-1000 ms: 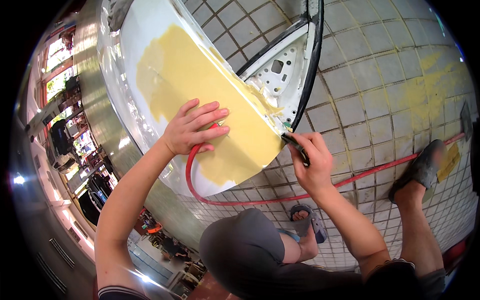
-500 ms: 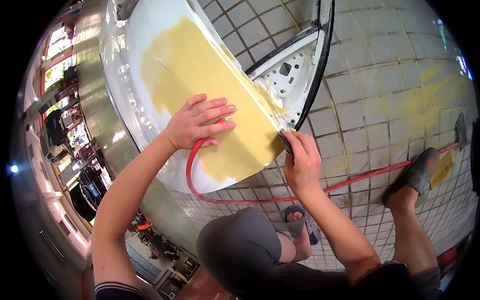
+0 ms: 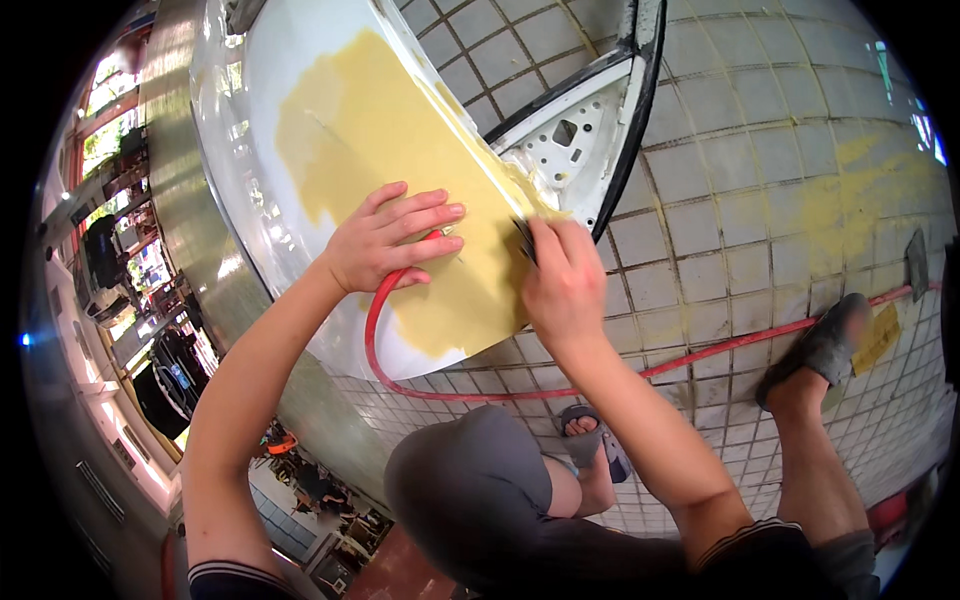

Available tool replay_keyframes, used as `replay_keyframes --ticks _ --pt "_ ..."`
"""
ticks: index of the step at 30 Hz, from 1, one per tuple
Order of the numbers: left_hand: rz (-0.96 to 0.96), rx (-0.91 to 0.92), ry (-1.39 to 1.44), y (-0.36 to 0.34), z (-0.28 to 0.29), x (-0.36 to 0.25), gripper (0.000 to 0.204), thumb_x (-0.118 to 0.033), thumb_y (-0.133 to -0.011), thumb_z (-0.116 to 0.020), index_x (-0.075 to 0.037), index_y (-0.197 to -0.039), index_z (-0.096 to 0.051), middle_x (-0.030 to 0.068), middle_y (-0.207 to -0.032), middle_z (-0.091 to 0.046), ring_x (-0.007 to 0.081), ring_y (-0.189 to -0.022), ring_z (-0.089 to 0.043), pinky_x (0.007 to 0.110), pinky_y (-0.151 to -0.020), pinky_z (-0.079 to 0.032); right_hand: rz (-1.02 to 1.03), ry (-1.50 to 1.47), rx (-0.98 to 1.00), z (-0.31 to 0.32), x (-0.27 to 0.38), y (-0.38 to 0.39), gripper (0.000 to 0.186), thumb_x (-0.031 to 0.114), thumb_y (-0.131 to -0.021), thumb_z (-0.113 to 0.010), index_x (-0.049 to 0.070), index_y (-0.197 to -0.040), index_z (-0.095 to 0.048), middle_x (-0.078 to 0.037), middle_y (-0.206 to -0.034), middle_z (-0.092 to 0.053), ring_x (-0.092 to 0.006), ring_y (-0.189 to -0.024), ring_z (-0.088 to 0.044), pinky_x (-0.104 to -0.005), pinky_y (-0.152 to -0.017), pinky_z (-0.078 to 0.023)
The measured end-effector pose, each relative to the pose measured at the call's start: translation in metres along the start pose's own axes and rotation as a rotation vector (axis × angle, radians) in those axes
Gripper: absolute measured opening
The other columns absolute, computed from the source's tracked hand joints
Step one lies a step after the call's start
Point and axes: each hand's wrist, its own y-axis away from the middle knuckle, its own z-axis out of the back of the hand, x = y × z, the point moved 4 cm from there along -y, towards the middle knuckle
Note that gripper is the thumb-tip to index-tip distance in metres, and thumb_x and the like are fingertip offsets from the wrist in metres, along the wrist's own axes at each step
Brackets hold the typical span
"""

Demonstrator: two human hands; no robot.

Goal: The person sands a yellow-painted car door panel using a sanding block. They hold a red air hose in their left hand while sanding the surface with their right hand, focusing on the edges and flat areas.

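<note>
A white car door panel (image 3: pixel 285 45) with a broad yellow coated patch (image 3: pixel 360 120) lies below me. My left hand (image 3: pixel 390 238) rests on the patch, fingers spread, over the end of a red hose (image 3: pixel 372 345); whatever is under the palm is hidden. My right hand (image 3: pixel 562 275) grips a dark, narrow tool (image 3: pixel 525 235) at the panel's right edge, beside the raised white strip and the rough yellow smears. Just beyond is the door's white triangular frame corner (image 3: pixel 585 150) with holes and black trim.
The tiled floor (image 3: pixel 750 150) has yellow smears. The hose runs right, past my sandalled feet (image 3: pixel 810 350), near a flat grey piece (image 3: pixel 916 265) and yellow scrap (image 3: pixel 880 340). Windows, shelving and assorted equipment (image 3: pixel 170 380) line the left side.
My right hand with the dark tool has moved up and left along the panel's edge, away from the lower corner. My left hand stays on the patch.
</note>
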Motion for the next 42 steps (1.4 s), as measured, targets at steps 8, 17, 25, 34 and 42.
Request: replay_keyframes --ticks 8,17,25,34,42 --pt "0.018 -0.004 0.013 0.009 0.0 -0.001 0.046 -0.054 -0.109 -0.047 -0.024 -0.139 -0.065 0.008 -0.151 -0.061 0.0291 -0.142 -0.055 0.048 -0.126 -0.026 0.014 -0.055 0.067 0.021 -0.016 0.041 0.04 -0.005 -0.079 -0.064 -0.004 -0.119 -0.069 -0.015 -0.108 -0.067 -0.0339 -0.096 -0.067 -0.0434 -0.082 -0.057" --pt "0.009 0.001 -0.001 0.012 0.0 0.001 0.044 -0.051 -0.11 -0.048 -0.023 -0.138 -0.066 0.0077 -0.151 -0.061 0.0301 -0.141 -0.056 0.048 -0.126 -0.026 -0.028 -0.137 0.07 0.015 -0.01 0.018 0.042 -0.006 -0.078 -0.063 0.001 -0.12 -0.068 -0.014 -0.105 -0.065 -0.0344 -0.099 -0.065 -0.0424 -0.083 -0.056" --pt "0.005 0.002 0.006 0.01 -0.001 0.0 0.045 -0.051 -0.109 -0.049 -0.023 -0.138 -0.066 0.0094 -0.15 -0.061 0.0312 -0.141 -0.055 0.048 -0.127 -0.025 -0.037 -0.251 0.017 0.035 -0.027 0.042 0.059 -0.016 -0.069 -0.066 0.004 -0.124 -0.073 -0.014 -0.113 -0.072 -0.0313 -0.094 -0.065 -0.04 -0.079 -0.055" --pt "0.032 -0.024 -0.007 0.003 -0.001 -0.001 0.045 -0.052 -0.108 -0.048 -0.026 -0.141 -0.064 0.0035 -0.154 -0.058 0.025 -0.144 -0.053 0.046 -0.127 -0.025 0.006 0.03 -0.06 -0.006 0.014 0.032 0.051 0.0 -0.087 -0.059 -0.009 -0.137 -0.061 -0.024 -0.133 -0.07 -0.0364 -0.106 -0.064 -0.0435 -0.097 -0.053" --pt "0.03 -0.008 -0.005 0.011 0.002 -0.002 0.044 -0.051 -0.108 -0.049 -0.025 -0.14 -0.065 0.005 -0.153 -0.059 0.0274 -0.143 -0.054 0.047 -0.126 -0.026 0.166 0.064 0.119 0.031 -0.004 0.048 0.057 0.001 -0.086 -0.061 -0.011 -0.141 -0.057 -0.023 -0.138 -0.067 -0.0355 -0.111 -0.066 -0.0413 -0.093 -0.057"
